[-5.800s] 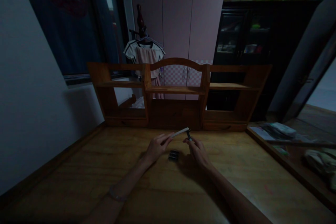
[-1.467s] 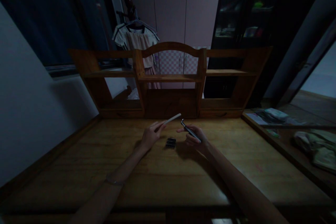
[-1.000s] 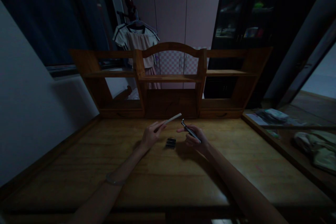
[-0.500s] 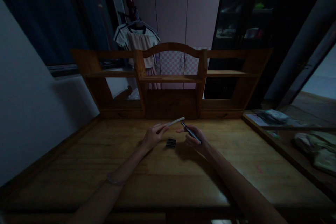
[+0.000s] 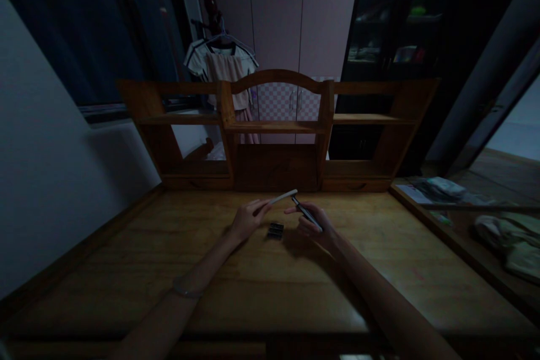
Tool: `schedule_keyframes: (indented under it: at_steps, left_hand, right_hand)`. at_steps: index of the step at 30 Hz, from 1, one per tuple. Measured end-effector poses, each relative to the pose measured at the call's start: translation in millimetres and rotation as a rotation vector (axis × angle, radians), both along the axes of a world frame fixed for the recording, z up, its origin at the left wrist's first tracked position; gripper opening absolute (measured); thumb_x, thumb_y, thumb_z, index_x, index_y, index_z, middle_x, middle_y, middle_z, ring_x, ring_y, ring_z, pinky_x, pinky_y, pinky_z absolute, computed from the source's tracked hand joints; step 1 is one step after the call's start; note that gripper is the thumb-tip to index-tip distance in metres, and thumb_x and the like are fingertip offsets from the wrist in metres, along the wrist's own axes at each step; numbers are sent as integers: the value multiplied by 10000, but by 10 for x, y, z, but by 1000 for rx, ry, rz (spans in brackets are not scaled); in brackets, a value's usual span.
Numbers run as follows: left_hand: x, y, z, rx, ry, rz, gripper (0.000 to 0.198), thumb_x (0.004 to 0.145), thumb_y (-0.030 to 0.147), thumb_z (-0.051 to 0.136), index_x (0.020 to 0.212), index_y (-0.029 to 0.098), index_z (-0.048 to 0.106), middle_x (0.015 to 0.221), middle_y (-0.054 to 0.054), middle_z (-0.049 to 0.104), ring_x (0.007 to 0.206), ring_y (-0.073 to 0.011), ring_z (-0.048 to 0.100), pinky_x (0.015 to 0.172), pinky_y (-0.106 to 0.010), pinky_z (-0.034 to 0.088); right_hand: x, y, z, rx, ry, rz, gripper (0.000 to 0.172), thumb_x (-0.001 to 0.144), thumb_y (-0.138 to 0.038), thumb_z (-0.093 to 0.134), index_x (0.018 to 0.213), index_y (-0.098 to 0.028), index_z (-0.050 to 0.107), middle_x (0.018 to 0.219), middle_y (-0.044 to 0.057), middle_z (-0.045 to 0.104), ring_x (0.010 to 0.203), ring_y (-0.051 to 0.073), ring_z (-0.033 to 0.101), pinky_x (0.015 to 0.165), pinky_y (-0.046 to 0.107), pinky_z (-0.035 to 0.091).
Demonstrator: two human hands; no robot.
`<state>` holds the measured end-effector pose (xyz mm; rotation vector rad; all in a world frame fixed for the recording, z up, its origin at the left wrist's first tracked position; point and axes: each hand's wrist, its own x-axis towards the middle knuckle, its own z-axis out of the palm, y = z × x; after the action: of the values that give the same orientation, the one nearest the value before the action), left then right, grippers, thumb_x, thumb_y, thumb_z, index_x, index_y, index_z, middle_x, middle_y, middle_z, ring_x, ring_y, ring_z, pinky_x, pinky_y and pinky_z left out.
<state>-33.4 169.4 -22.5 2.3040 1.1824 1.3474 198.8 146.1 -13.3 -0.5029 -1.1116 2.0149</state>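
Observation:
My left hand (image 5: 248, 220) is closed round the near end of a slim white toothbrush (image 5: 282, 197), which points up and to the right. My right hand (image 5: 315, 224) grips a dark and silver razor (image 5: 307, 216) by its handle, with the index finger stretched out to the left. The razor's narrow head meets or nearly meets the toothbrush's far end; contact is hard to tell in this dim light. Below and between both hands, a small black case (image 5: 275, 230) with several dark sections lies on the wooden desk (image 5: 253, 287).
Across the back of the desk stands a wooden shelf unit (image 5: 276, 127). Plastic-wrapped items (image 5: 442, 187) and a pale bag or cloth (image 5: 517, 242) lie beyond the right edge. Clothes on a hanger (image 5: 223, 67) hang behind the shelf, and a wall borders the left side.
The toothbrush's far end and the razor's head have come closer together, with the toothbrush shifted slightly. Both hands keep their grips, and the black case stays in place.

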Motion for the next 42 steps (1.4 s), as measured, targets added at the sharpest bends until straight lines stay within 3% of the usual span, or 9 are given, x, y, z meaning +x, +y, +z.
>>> schedule_keyframes:
  at_steps: [14,16,21,24,33,39,42]
  left_hand:
    - [-14,34,-30,-33,-3,-19,282,874,367,504,1041,204,662,1001,-40,671,914,-177,617,839,-293,470]
    - [-16,36,-36,-35,2,-19,285,877,368,497,1050,209,659,1014,-38,669,926,-179,614,847,-296,467]
    - [-15,39,-53,-61,9,8,286,878,374,491,1035,208,662,1008,-36,672,915,-181,620,833,-288,471]
    - [-16,42,-56,-60,26,36,282,876,374,492,1016,204,669,988,-42,677,899,-187,625,822,-292,475]
    - [-12,-15,0,77,40,92,263,872,358,513,1028,211,664,916,-46,673,803,-158,619,736,-255,467]
    - [-63,86,-59,56,24,240,250,871,361,508,995,221,674,922,-38,681,814,-170,629,723,-262,475]
    - [-81,80,-35,78,-31,202,267,877,350,501,1048,216,656,980,-48,672,873,-172,622,774,-268,473]
  right_hand:
    - [-64,6,-89,135,-197,-124,474,861,-449,364,987,-85,640,318,-78,294,299,88,241,378,221,283]
    - [-78,9,-103,174,-257,-228,448,847,-463,399,948,-101,644,328,-75,319,299,85,260,365,217,276]
    - [-110,38,-125,240,-437,-665,349,757,-438,564,894,-125,634,410,-68,383,332,79,356,324,196,225]
    - [-116,62,-121,250,-473,-784,342,721,-444,614,853,-128,620,410,-71,373,331,81,357,320,195,233]
    - [-105,48,-128,283,-465,-671,332,774,-432,539,876,-129,629,430,-61,388,343,79,369,323,189,246]
    - [-124,28,-133,297,-415,-606,317,799,-413,511,883,-130,627,435,-67,366,329,77,360,317,195,242]
    - [-135,25,-127,292,-390,-578,311,801,-406,510,879,-128,626,425,-70,357,314,79,349,311,201,244]
